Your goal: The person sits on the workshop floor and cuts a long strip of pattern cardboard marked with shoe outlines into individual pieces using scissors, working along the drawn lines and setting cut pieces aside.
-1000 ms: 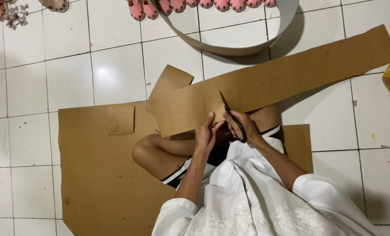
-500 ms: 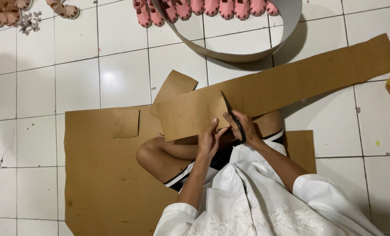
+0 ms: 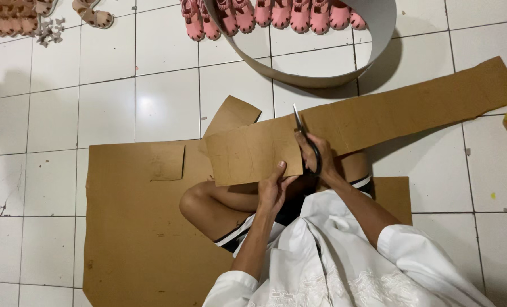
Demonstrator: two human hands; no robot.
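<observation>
Both hands work at the centre of the frame. Left hand [image 3: 274, 190] pinches the lower right corner of the cardboard strip [image 3: 378, 116], thumb on top and fingers underneath. Right hand [image 3: 317, 159] is closed through the black handles of the scissors [image 3: 304, 136], whose blades point toward the top of the frame and straddle the strip at the cut line. This long strip runs from centre frame up to the right edge, its left portion raised above the person's crossed legs. Beneath the person lies a large cardboard sheet [image 3: 134, 227] on the white tiled floor [image 3: 94, 102]. At upper centre a grey curved band [image 3: 321, 74] stands on edge, with pink sandals [image 3: 276, 14] beside and within it; tan sandals [image 3: 15, 20] occupy the upper left corner.
</observation>
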